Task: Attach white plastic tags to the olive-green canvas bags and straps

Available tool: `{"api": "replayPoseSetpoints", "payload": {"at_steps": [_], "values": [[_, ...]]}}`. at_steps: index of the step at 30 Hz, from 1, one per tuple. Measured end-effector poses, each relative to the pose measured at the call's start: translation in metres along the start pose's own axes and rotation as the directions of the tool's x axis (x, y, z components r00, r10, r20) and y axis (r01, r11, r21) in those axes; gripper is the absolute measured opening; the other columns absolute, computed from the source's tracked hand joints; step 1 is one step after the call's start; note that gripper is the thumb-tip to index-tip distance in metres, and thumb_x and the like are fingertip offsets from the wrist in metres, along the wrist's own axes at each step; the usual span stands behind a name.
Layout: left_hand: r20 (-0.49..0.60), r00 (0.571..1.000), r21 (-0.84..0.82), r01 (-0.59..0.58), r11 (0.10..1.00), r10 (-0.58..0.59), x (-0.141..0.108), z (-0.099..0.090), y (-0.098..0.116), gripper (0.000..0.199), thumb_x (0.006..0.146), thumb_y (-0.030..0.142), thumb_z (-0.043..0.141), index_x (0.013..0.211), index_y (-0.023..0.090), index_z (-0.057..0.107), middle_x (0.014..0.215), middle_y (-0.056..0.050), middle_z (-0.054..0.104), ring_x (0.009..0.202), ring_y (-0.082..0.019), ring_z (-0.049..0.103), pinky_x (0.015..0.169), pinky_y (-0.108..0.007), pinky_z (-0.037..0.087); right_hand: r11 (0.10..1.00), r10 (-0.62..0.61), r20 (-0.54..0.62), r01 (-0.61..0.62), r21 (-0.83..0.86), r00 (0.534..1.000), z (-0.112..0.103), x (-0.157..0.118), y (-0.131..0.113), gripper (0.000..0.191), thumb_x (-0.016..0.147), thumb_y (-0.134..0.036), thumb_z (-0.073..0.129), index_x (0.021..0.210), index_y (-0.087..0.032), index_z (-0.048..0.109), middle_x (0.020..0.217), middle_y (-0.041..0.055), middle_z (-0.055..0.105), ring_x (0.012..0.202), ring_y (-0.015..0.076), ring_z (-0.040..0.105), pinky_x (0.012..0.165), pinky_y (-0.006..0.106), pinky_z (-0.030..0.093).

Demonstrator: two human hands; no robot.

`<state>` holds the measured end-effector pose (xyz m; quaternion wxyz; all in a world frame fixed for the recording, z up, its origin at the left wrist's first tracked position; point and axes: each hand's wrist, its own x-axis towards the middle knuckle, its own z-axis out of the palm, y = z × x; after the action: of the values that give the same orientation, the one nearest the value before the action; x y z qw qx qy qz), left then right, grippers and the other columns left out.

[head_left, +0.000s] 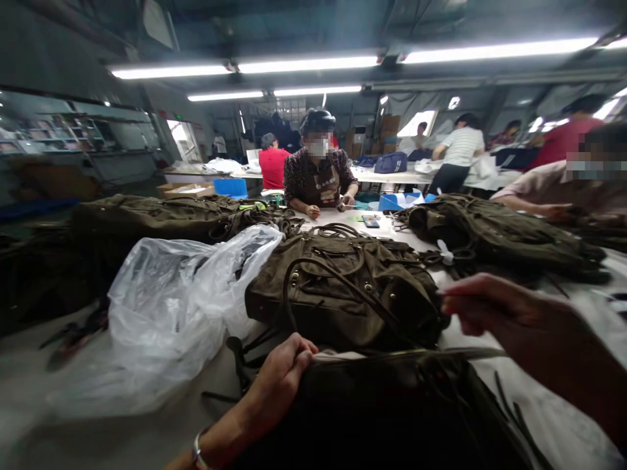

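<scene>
A dark olive bag (372,411) lies closest to me along the bottom, its top edge facing up and its lower part in shadow. The fingers of my left hand (287,365) are closed on the left end of that edge. My right hand (494,303) is raised above the bag's right side, thumb and fingers pressed together. It is slightly blurred, and what it pinches, if anything, is too small to make out. Just beyond stands another olive bag (337,281) with looped handles and brass-coloured fittings. Loose straps (240,365) stick out beside my left wrist.
A crumpled clear plastic bag (166,307) covers the table's left part. More olive bags (147,215) lie at the left, and others (504,228) at the right. Opposite me sits a person in an apron (321,176); another person (548,189) works at the right.
</scene>
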<state>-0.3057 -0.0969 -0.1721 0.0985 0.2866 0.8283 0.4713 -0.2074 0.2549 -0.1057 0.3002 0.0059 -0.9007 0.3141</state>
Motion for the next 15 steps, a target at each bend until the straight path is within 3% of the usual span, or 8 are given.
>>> {"api": "replayPoseSetpoints", "payload": {"at_steps": [2, 5, 9, 15], "values": [[0.008, 1.000, -0.017, 0.015, 1.000, -0.015, 0.000, -0.002, 0.001, 0.018, 0.098, 0.030, 0.043, 0.092, 0.020, 0.057, 0.100, -0.004, 0.068, 0.093, -0.020, 0.062, 0.085, -0.031, 0.043, 0.983, -0.180, 0.185, 0.182, 0.005, 0.966, 0.038, 0.018, -0.049, 0.016, 0.091, -0.024, 0.056, 0.100, -0.025, 0.070, 0.086, 0.0021, 0.073, 0.071, 0.0160, 0.067, 0.060, 0.025, 0.047], [-0.010, 0.999, -0.052, 0.040, 0.998, -0.041, 0.001, -0.003, 0.003, 0.018, 0.097, 0.030, 0.045, 0.087, 0.020, 0.056, 0.101, -0.005, 0.068, 0.094, -0.020, 0.062, 0.085, -0.030, 0.043, 0.957, -0.257, 0.408, 0.289, -0.017, 0.876, 0.089, 0.032, -0.086, 0.014, 0.093, -0.020, 0.055, 0.087, -0.021, 0.068, 0.087, 0.0016, 0.070, 0.072, 0.0143, 0.065, 0.065, 0.025, 0.043], [-0.033, 0.997, -0.127, 0.065, 0.990, -0.070, 0.003, -0.003, 0.001, 0.021, 0.094, 0.033, 0.047, 0.081, 0.019, 0.056, 0.099, -0.006, 0.069, 0.091, -0.021, 0.061, 0.082, -0.031, 0.043, 0.969, -0.205, 0.539, 0.247, -0.006, 0.817, 0.130, 0.023, -0.089, 0.016, 0.093, -0.015, 0.055, 0.082, -0.018, 0.066, 0.082, 0.0020, 0.068, 0.071, 0.0141, 0.063, 0.064, 0.024, 0.039], [-0.043, 0.995, -0.155, 0.082, 0.984, -0.090, 0.008, 0.001, -0.008, 0.024, 0.093, 0.033, 0.046, 0.088, 0.018, 0.064, 0.091, -0.005, 0.068, 0.088, -0.022, 0.060, 0.078, -0.030, 0.043, 0.995, -0.096, 0.579, 0.064, 0.075, 0.810, 0.151, -0.018, -0.074, 0.015, 0.093, -0.008, 0.053, 0.093, -0.017, 0.064, 0.087, 0.0024, 0.071, 0.078, 0.0159, 0.067, 0.068, 0.025, 0.041]]}}
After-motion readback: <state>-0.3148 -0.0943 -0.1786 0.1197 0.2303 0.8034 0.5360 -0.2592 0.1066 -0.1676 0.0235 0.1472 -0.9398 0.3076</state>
